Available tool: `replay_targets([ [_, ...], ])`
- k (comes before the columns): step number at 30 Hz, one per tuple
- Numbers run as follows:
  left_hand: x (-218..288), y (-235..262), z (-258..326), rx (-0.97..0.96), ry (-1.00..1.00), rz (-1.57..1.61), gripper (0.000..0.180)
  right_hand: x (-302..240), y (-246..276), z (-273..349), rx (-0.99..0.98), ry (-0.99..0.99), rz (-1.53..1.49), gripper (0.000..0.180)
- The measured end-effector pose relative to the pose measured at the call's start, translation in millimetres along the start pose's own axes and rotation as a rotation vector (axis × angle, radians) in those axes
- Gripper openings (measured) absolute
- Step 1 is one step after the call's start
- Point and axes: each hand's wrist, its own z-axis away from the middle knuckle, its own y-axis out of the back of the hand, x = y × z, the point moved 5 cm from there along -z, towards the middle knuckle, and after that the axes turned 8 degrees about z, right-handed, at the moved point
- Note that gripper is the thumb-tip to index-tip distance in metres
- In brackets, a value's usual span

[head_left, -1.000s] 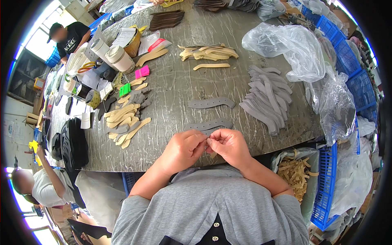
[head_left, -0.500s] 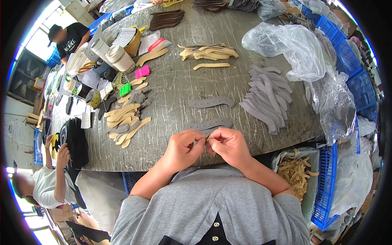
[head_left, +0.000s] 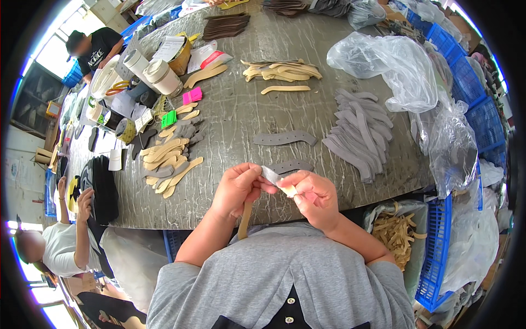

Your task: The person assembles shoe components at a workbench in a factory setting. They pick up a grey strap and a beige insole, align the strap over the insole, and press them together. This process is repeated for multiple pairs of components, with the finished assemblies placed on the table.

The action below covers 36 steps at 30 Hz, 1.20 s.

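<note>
Between my pinching left hand (head_left: 239, 187) and right hand (head_left: 319, 198) spans a pale strip (head_left: 270, 175); I seem mid-peel, and the next pull calls for steadiness

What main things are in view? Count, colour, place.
Held piece: one, whitish, lower centre
Hanging strip: one, tan, lower centre
Perforated strips: two visible, grey, centre
Strip pile: one, grey, right
Mixed pile: one, tan and grey, left
Far pile: one, mostly tan, far centre
Lone strip: one, tan, far centre
Bundles: two, pink and green, left
Containers: several, white, upper left
Plastic bags: several, clear, right
Crates: several, blue, right edge
Scraps: many, tan, lower right
Table: one, grey, centre
Co-workers: two visible, black and white shirts, left
Left hand: one, bare, pinching piece
Right hand: one, bare, pinching piece
</note>
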Motion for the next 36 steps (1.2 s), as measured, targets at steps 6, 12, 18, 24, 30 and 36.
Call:
replay_targets([
  [6,-4.7,30.4,-12.2,0.029,-0.031,0.007,0.020,-6.1,11.0,-1.7,0.057,0.145,0.082,0.015],
  [12,-9.1,50.3,-14.8,0.211,-0.047,-0.002,0.016,1.8,16.3,7.5,0.084,0.086,-0.083,0.010],
  [18,-13.6,75.9,-22.3,0.264,-0.125,-0.106,0.010,14.3,26.5,14.5,0.117,-0.023,0.017,0.008],
  [24,-16.6,89.1,-23.0,0.323,-0.218,-0.226,0.011,20.5,41.4,29.4,0.142,-0.203,0.163,0.006],
  [30,-22.6,78.0,-20.1,0.127,-0.182,-0.498,0.022,16.8,93.0,60.5,0.268,-0.364,0.239,0.008],
  [36,-21.1,71.0,-12.5,0.075,-0.209,-0.488,0.021,6.5,199.5,163.1,0.619,-0.669,0.009,0.008],
])
